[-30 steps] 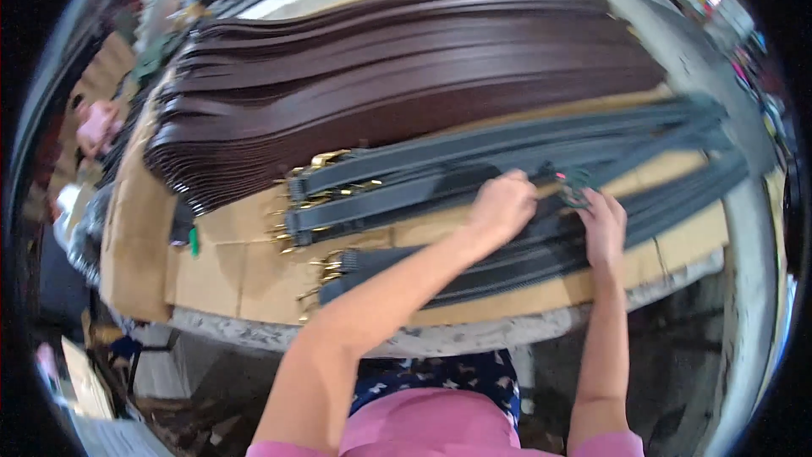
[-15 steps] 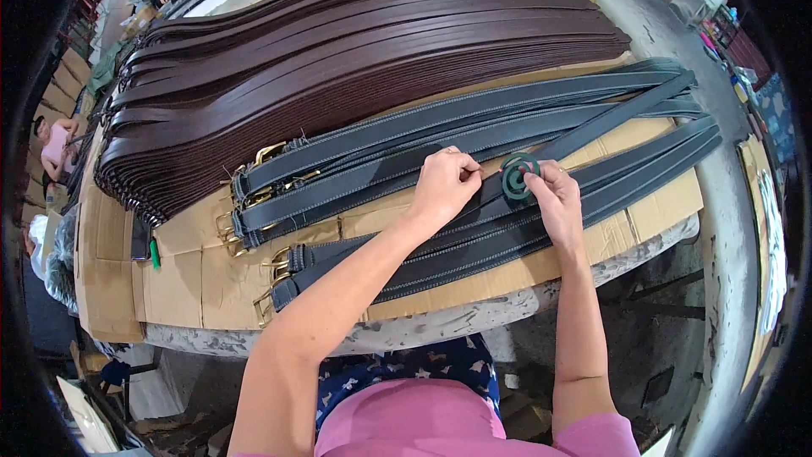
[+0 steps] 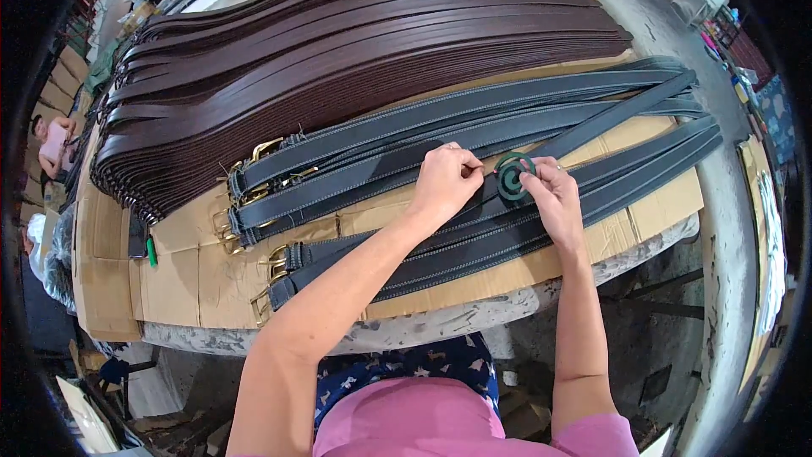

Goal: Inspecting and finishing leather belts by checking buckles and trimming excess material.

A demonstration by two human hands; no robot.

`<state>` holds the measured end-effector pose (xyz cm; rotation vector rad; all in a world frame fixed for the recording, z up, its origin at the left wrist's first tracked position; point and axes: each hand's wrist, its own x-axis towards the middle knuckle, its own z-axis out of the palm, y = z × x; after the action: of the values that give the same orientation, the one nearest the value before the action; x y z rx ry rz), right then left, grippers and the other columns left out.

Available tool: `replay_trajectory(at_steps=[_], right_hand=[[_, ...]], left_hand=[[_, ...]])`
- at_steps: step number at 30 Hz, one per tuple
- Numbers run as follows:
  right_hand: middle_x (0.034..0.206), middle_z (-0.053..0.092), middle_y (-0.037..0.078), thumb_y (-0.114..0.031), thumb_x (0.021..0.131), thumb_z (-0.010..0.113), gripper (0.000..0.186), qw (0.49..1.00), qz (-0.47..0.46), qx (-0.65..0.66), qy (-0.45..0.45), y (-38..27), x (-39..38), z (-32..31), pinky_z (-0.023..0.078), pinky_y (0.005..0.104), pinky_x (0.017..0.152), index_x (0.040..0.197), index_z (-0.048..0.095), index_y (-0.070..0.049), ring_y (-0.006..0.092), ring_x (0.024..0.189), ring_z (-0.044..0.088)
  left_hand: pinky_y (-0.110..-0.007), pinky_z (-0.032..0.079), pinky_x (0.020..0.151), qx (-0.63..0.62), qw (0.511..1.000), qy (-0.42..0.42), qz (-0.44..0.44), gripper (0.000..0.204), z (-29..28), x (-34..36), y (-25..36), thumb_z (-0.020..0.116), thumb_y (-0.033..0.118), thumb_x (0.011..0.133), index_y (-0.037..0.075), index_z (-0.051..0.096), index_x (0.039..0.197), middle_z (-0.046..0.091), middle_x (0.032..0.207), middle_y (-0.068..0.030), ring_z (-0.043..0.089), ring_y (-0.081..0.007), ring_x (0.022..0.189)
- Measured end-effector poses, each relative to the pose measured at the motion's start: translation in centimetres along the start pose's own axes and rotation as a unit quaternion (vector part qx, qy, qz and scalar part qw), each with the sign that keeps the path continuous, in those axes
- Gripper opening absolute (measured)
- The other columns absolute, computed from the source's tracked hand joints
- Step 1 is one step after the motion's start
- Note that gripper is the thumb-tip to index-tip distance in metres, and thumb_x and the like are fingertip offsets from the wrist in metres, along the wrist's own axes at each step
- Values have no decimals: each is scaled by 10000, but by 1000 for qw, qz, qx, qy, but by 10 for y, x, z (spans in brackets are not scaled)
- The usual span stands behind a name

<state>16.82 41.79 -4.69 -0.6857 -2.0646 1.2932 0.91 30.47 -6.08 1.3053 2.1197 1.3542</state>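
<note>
My right hand (image 3: 551,199) pinches a dark green spiral mosquito coil (image 3: 510,176) between thumb and fingers, holding it over the black belts. Close by on its left, my left hand (image 3: 447,179) is closed in a pinch; whatever lies between its fingertips is too small to make out. Beneath both hands, black stitched belts (image 3: 355,148) lie in bundles, their brass-coloured buckles (image 3: 269,150) at the left end. One belt strap (image 3: 584,135) crosses the others at a slant. Loose thread ends stick out near the buckles.
A big stack of dark brown belts (image 3: 364,51) fills the far side of the table. Cardboard (image 3: 182,288) lies under the belts. A green-handled tool (image 3: 151,251) rests at the left. Another person (image 3: 56,148) sits at far left; a further person's arm shows at the top.
The mosquito coil has shifted and turned slightly to the left in my right hand. My left hand has barely moved.
</note>
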Motion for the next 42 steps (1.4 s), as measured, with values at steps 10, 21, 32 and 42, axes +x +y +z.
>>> replay_trajectory(at_steps=[10, 21, 32, 42], right_hand=[[861, 600, 92, -112, 816, 616, 215, 1000, 14, 0, 1, 4, 1, 0, 375, 276, 600, 738, 576, 84, 125, 709, 503], [829, 592, 101, -111, 814, 621, 256, 1000, 14, 10, 14, 4, 1, 1, 391, 291, 631, 687, 517, 86, 145, 729, 513], [898, 637, 41, -170, 930, 562, 206, 957, 116, 239, 114, 10, 4, -7, 454, 243, 720, 936, 632, 24, 102, 833, 586], [791, 584, 10, -182, 948, 537, 217, 974, 90, 180, 108, 27, 1, 7, 434, 253, 684, 887, 600, 16, 84, 759, 509]], left_hand=[[-354, 524, 657, -12, 1000, 6, -12, 123, -1, -1, 5, 663, 56, 725, -24, 716, 803, 638, 748, -162, 647, -258, 679], [-357, 521, 653, -7, 1000, 6, -10, 115, 1, -2, 4, 663, 50, 723, -24, 713, 795, 630, 732, -154, 642, -253, 674], [-372, 504, 659, 98, 984, 33, 146, 273, 12, -8, 12, 604, 21, 792, 13, 681, 1054, 584, 838, -158, 613, -308, 726], [-446, 425, 955, 317, 918, -176, 161, 164, -40, -43, 31, 519, 31, 786, -81, 614, 861, 533, 1046, -241, 517, -385, 1056]])
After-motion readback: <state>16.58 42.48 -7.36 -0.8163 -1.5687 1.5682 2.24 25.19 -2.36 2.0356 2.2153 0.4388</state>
